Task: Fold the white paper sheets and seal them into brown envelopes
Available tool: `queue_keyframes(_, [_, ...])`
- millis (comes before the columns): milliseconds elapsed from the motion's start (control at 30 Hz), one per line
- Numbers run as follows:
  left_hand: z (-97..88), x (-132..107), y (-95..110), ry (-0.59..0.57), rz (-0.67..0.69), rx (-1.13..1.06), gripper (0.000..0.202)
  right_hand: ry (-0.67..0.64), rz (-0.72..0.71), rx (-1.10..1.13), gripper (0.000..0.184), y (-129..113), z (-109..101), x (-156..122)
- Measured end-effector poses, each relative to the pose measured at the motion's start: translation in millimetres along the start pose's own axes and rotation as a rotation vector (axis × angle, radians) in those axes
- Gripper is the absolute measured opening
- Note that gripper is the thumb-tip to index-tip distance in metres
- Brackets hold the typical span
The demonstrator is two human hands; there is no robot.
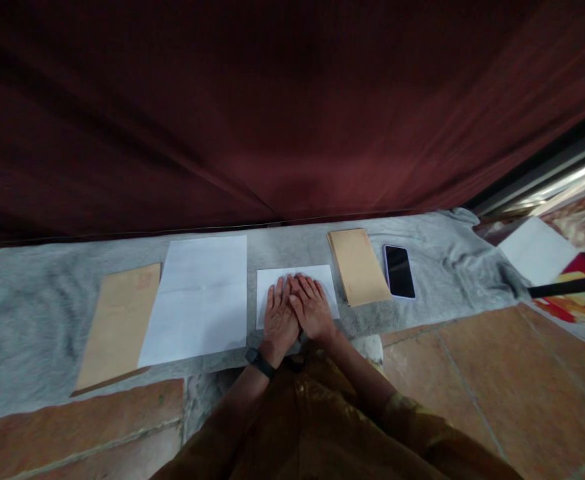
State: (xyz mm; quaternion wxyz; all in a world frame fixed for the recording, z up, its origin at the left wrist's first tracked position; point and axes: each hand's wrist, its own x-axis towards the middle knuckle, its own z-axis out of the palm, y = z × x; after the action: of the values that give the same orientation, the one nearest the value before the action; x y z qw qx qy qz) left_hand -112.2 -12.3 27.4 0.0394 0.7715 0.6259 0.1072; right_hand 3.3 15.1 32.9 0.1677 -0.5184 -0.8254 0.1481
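Observation:
Both of my hands lie flat, side by side, on a small folded white sheet of paper [271,280] spread on a grey cloth [32,300]. My left hand [278,317], with a black band at the wrist, has its fingers stretched out and pressed on the paper. My right hand [313,308] rests open beside it, the fingers slightly overlapping the left ones. Neither hand holds anything.
Left of the folded sheet lies a larger white sheet [199,297], then a brown envelope [119,323]. To the right sit a stack of brown envelopes [358,265] and a dark phone [399,271]. A dark red curtain [272,113] hangs behind. More paper [537,250] lies far right on the tiled floor [497,373].

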Motion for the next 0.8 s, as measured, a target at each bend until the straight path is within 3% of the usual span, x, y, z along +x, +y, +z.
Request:
queue_keyframes(267, [-3.2, 1, -5, 0.004, -0.112, 0.000, 0.059, 0.022, 0.025, -0.076, 0.051, 9, 3, -3])
queue_keyframes(533, [-6.8, -2, -26, 0.126, -0.196, -0.039, 0.060, 0.102, 0.039, -0.155, 0.055, 23, 4, -13])
queue_keyframes(800, [-2.3, -4, -26, 0.185, -0.251, -0.076, 0.060, 0.156, 0.049, -0.155, 0.060, 31, 3, -27])
